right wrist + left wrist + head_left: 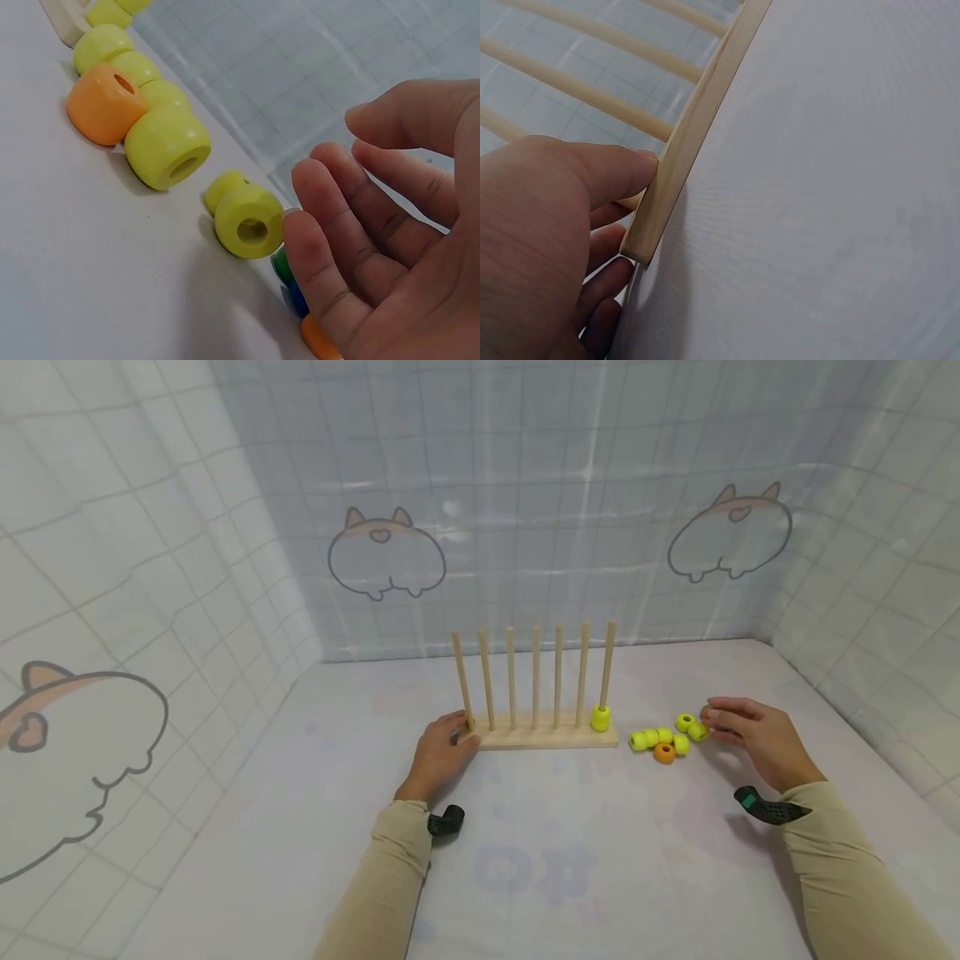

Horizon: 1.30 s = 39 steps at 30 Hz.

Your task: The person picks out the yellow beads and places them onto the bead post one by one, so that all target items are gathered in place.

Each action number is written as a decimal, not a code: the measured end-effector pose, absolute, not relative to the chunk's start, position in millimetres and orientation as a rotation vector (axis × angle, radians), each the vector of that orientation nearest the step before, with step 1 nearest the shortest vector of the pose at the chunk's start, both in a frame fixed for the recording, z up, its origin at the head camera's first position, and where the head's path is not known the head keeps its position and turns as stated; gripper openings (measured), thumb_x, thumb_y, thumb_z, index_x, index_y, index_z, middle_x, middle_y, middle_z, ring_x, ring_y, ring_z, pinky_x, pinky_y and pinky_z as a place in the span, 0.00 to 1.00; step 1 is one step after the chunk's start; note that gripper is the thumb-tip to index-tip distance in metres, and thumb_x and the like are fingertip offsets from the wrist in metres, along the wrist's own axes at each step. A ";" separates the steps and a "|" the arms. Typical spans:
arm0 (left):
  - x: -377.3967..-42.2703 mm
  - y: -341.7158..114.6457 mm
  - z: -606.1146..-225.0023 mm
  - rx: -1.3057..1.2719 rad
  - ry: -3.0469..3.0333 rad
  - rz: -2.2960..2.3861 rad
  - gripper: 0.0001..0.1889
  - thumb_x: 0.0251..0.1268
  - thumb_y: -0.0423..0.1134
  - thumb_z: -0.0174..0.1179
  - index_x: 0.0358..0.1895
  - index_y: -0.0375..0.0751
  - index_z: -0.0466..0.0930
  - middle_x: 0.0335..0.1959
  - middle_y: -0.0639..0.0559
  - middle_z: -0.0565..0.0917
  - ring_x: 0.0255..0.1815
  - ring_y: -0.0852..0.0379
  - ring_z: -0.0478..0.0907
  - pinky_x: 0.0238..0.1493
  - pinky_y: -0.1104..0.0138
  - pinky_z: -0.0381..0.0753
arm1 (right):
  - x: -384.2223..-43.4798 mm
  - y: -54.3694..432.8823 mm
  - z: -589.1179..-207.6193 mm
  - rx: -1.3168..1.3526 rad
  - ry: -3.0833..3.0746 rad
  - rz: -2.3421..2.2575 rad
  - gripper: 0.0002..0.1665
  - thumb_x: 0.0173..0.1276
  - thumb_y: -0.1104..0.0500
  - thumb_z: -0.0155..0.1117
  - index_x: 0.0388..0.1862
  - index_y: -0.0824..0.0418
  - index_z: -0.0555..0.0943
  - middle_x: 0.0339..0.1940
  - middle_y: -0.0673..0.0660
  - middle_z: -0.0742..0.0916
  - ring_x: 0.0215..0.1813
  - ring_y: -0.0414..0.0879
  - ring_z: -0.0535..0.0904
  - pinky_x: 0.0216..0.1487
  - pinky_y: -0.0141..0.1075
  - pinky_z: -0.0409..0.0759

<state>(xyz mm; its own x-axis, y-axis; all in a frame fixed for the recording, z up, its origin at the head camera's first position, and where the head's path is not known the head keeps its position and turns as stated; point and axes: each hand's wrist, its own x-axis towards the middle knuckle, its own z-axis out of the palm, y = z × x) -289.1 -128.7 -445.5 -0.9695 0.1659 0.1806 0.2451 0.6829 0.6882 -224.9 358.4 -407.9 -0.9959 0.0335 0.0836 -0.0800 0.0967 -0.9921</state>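
Note:
At the left end of a wooden peg rack, my left hand grips the base, thumb on the front edge and fingers behind. Seven upright pegs stand on it, and yellow beads sit at the foot of the rightmost one. My right hand hovers beside the loose beads, fingers loosely bent and parted from the thumb. Its fingertips are right at a yellow bead. Nothing shows between thumb and fingers. Partly hidden behind that hand are a green bead, a blue bead and an orange bead.
Right of the rack lies a cluster of several yellow beads with an orange bead in front. A pale cloth covers the table. Tile-patterned sheets with cartoon animals rise at the back and sides.

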 end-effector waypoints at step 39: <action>-288.0 -128.5 -444.3 -0.358 -2.774 -1.130 0.26 0.69 0.45 0.63 0.67 0.39 0.77 0.71 0.47 0.72 0.73 0.42 0.63 0.72 0.49 0.61 | -223.2 350.0 -426.3 -0.054 -2.715 1.076 0.26 0.76 0.47 0.59 0.58 0.68 0.80 0.55 0.67 0.82 0.53 0.59 0.79 0.44 0.37 0.79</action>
<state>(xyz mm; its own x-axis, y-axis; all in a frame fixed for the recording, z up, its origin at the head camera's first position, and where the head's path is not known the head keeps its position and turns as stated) -288.0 -128.5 -444.3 -0.9642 0.1705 0.2029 0.2637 0.6924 0.6716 -223.2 350.0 -426.3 -0.9752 0.1144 0.1897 -0.0465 0.7314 -0.6804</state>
